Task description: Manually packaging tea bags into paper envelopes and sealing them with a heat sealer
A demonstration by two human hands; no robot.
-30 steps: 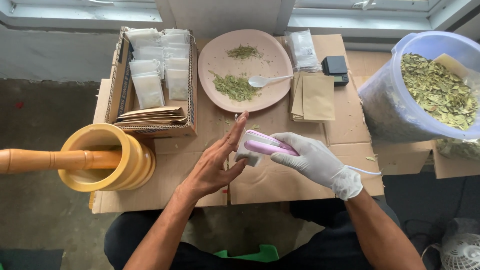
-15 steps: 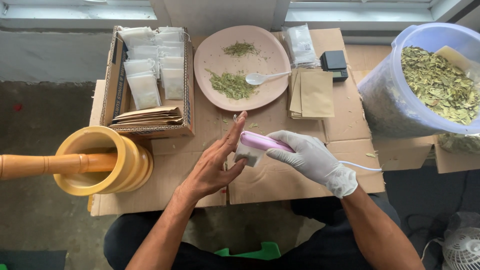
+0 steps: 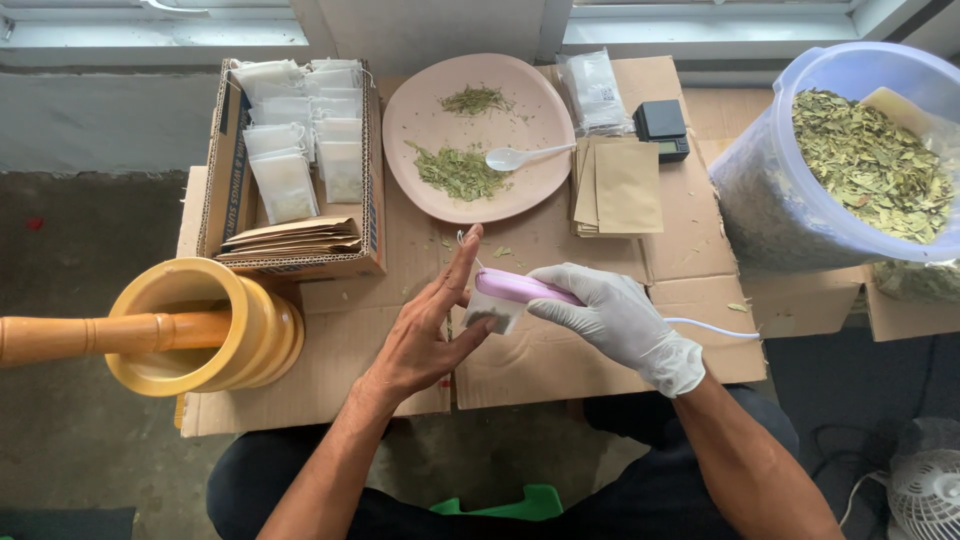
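A person seated at a cardboard-covered table (image 3: 560,370) works over its near middle. The gloved right hand (image 3: 615,318) is closed around a pink handheld sealer (image 3: 522,288), clamped on a small white tea bag (image 3: 492,312) (dark contents show inside). The bare left hand (image 3: 428,330) is open, fingers straight, steadying the bag's side. A pink plate (image 3: 540,180) of crushed leaves sits behind

Upper left: cardboard box (image 3: 225,170) holding white sachets (image 3: 285,185). Upper centre: clear plastic packet (image 3: 597,92), tan paper envelopes (image 3: 625,188), black scale's screen (image 3: 670,146).
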